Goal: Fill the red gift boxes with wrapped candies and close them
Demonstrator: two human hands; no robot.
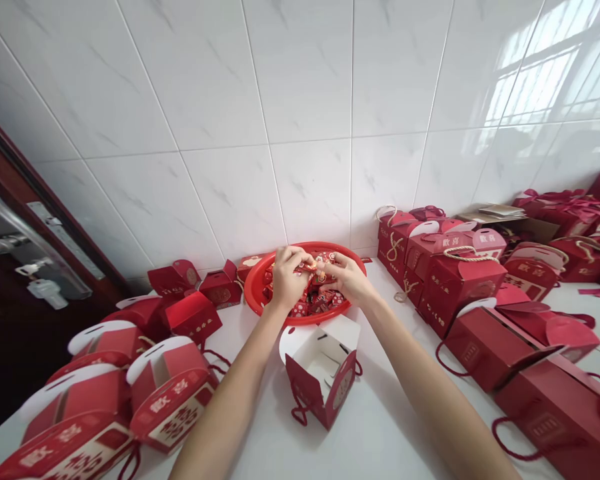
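A red plastic basket [253,293] full of small red wrapped sweets [325,303] stands against the wall. Over it, my left hand [290,277] is closed with its fingers curled round a small red-and-gold wrapped sweet [307,265]. My right hand [349,279] comes in from the other side, its fingers stretched toward the left fingertips and apart from the thumb. Whether its fingertips touch the sweet is hard to make out. In front of the basket, between my forearms, sits an open red gift box [325,383] with a white inside, raised flaps and a dark red cord handle.
Red gift boxes [167,400] crowd the left side, several with open tops. More boxes with cord handles [460,287] line the right side, some stacked. Behind is a white tiled wall [310,80]. A dark door with a metal handle and keys [45,290] is at far left.
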